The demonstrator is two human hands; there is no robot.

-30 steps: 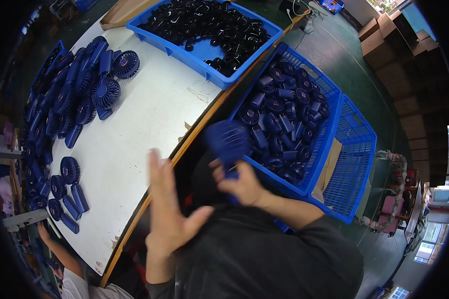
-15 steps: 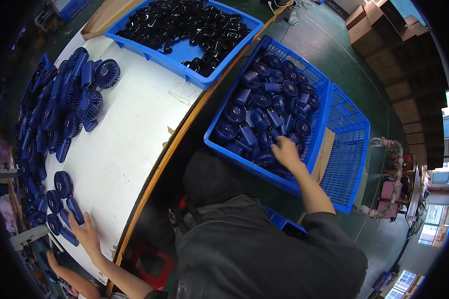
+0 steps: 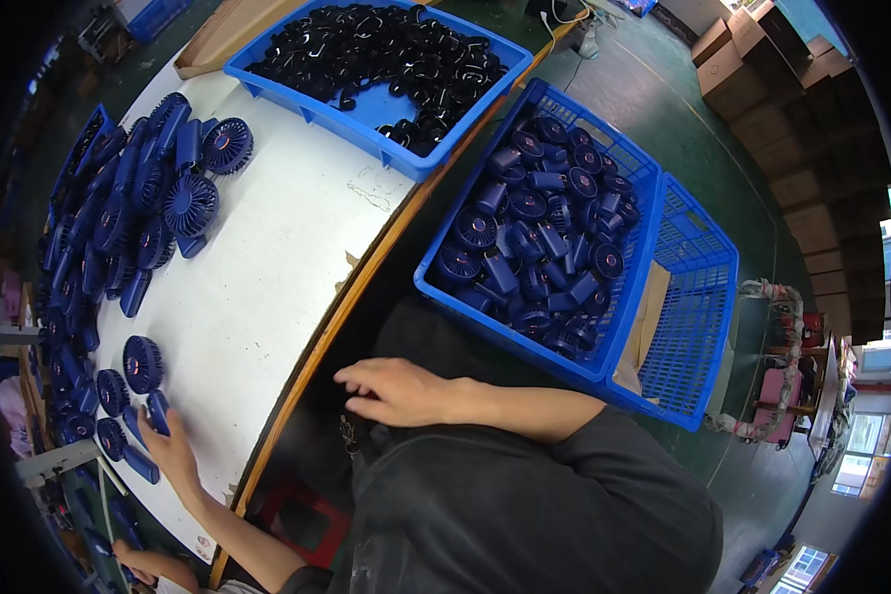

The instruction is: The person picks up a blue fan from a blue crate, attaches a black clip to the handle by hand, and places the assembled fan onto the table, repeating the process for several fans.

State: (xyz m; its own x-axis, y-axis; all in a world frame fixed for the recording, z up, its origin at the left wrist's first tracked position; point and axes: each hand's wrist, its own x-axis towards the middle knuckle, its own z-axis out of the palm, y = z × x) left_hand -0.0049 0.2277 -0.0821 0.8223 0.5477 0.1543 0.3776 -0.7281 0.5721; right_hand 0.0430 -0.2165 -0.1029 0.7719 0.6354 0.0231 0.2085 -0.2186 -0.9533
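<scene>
My left hand (image 3: 173, 457) is at the near left part of the white table, its thumb and fingers on either side of the handle of a dark blue handheld fan (image 3: 143, 364). Several more fans lie loose beside it, one of them a fan (image 3: 112, 392) just to its left. My right hand (image 3: 398, 392) is in the air beyond the table's wooden edge, in front of my dark clothing. Its fingers are stretched out, the thumb stands apart, and nothing shows in it. A blue crate (image 3: 589, 368) full of the same fans stands to its right.
A heap of fans (image 3: 119, 213) covers the table's (image 3: 277, 218) left side. A blue tray (image 3: 406, 161) of small black parts sits at the far end. Another blue crate (image 3: 708, 327) adjoins the full one. At lower left is another person's hand (image 3: 141, 562); a red stool (image 3: 317, 530) stands below.
My right hand has come out of the crate of fans and moved left toward the table edge. My left hand's fingers have drawn closer round the fan's handle. The view has shifted slightly.
</scene>
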